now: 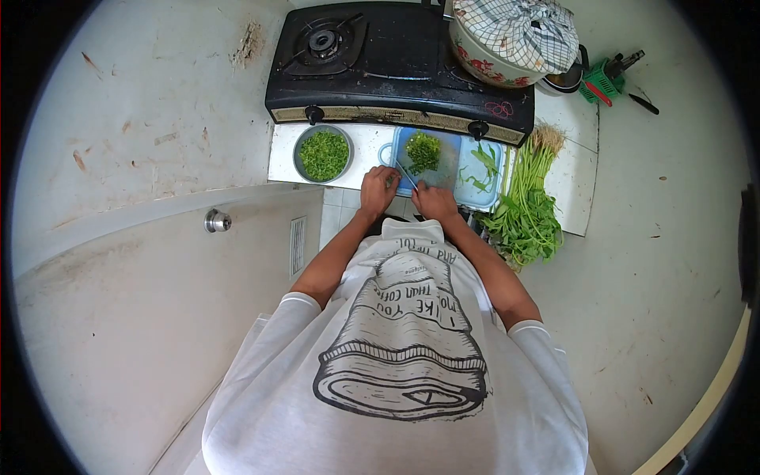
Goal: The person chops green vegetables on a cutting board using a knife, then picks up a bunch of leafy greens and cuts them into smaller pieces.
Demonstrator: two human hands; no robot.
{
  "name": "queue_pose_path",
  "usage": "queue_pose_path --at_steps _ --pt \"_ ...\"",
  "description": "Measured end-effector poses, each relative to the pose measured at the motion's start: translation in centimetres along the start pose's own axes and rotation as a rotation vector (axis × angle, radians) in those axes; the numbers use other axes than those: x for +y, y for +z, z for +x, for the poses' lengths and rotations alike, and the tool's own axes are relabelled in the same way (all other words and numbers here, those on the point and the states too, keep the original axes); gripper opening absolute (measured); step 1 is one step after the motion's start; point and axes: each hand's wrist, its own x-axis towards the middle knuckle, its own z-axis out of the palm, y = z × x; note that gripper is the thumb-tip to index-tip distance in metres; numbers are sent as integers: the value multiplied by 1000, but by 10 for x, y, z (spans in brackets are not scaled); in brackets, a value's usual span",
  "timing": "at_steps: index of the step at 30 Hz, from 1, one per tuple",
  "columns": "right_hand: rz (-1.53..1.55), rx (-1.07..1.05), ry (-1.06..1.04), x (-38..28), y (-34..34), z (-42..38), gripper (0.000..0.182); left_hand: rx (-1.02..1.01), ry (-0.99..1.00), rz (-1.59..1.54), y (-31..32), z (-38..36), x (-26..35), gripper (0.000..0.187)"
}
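My right hand (434,203) is closed around a knife (407,176), its blade slanting up and left over the blue cutting board (453,182). My left hand (380,190) is at the board's left edge, beside the blade. Its fingers are bent and pressed together; what they hold, if anything, is too small to make out. Beyond the blade lies a small heap of chopped greens (423,150). A few loose leaves (484,165) rest in a light-blue tray (497,190) at the board's right.
A round bowl of chopped greens (324,155) stands on the left of the white counter (282,165). Long leafy stalks (529,198) lie at the right. Behind are a black gas stove (400,47), a cloth-covered floral pot (495,67) and a green basket (599,81) with utensils.
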Motion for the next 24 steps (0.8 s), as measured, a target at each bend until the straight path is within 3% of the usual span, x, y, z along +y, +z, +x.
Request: queue_pose_path --at_steps 13,19,24 --pt "-20 -15 -25 -5 -1 0 38 -47 90 60 -9 2 1 6" --pt "-6 -35 -14 -3 -2 1 40 -68 146 22 -14 2 -18 19" --pt "-17 -38 -21 0 -1 1 40 -258 65 48 -30 19 -14 24"
